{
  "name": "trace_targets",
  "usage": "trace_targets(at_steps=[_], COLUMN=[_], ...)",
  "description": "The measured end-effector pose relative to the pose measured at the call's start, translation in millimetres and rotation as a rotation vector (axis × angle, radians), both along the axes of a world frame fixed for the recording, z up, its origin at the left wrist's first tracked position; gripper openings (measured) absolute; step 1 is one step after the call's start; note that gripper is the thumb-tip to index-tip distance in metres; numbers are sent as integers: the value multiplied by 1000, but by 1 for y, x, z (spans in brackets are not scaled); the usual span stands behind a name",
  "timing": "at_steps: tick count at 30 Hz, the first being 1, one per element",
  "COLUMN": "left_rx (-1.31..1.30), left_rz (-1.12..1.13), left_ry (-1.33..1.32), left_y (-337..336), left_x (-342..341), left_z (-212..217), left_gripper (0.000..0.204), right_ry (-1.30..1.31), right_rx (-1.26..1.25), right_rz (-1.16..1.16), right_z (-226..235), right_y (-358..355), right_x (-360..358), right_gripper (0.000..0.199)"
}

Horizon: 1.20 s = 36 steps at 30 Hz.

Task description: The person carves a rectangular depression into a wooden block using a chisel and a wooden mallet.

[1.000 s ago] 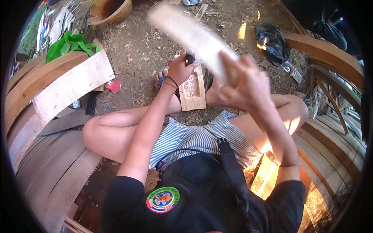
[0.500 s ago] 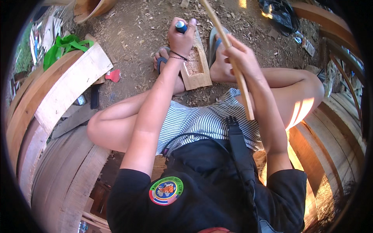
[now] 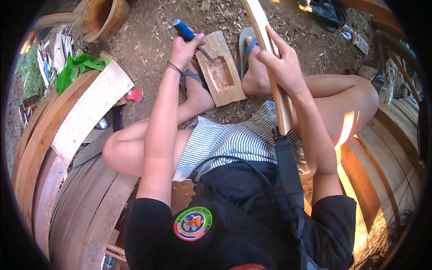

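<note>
My left hand [image 3: 182, 51] is closed around the blue handle of a chisel [image 3: 183, 29]. The chisel is tilted, its metal blade slanting down to the upper end of a hollow cut in a wooden block [image 3: 234, 95]. Rough, chipped wood shows inside the rectangular hollow. The block lies on the ground between my sandalled feet [image 3: 253, 67]. In my right hand [image 3: 284, 67] is a long flat wooden stick [image 3: 256, 19], gripped near its middle. Its near end hangs over my lap, and its far end runs past the upper edge of the view.
Wood chips litter the dirt ground [image 3: 155, 54]. Curved planks [image 3: 85, 108] with a green bag [image 3: 78, 67] on them stand at my left. A round wooden vessel [image 3: 101, 20] lies far left. A black plastic bag [image 3: 326, 15] is far right; more boards [image 3: 382, 166] are at right.
My left hand has moved left and tilted the chisel, so its blade and the whole hollow now show. The stick in my right hand has turned, showing more of its flat face.
</note>
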<state>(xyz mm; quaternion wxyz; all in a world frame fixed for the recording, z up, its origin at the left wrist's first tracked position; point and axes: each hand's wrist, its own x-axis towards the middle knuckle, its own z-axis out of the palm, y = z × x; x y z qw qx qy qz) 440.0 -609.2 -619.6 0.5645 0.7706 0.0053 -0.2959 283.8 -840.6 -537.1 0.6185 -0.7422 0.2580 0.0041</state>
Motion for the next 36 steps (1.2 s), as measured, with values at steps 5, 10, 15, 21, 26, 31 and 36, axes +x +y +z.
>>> trace_targets(at_steps=[5,10,15,21,26,31,36], left_rx=[-165,-195,-166,-174,-161,52,-76], left_rz=[181,248,197,102,107,-47,87], left_ry=[-69,-258,-364,-476,-515,-963,-595], left_y=[13,14,12,-3,0,-6,13], left_x=[-32,-45,-55,-77,-80,-74,-79], left_z=[11,-8,-7,-2,-9,-7,-60], left_gripper=[34,32,28,26,26,26,34], right_ry=[20,-6,63,-173,-659,-115,-733], right_rx=[71,16,-50,-359,-583,-785,-583], right_rz=[57,145,183,225,269,665,322], right_z=[-6,8,16,38,125,72,113], right_y=[1,13,18,24,39,34,43], right_x=[-1,5,0,-9,3,-12,5], right_gripper=[82,82,82,78,92,91,83])
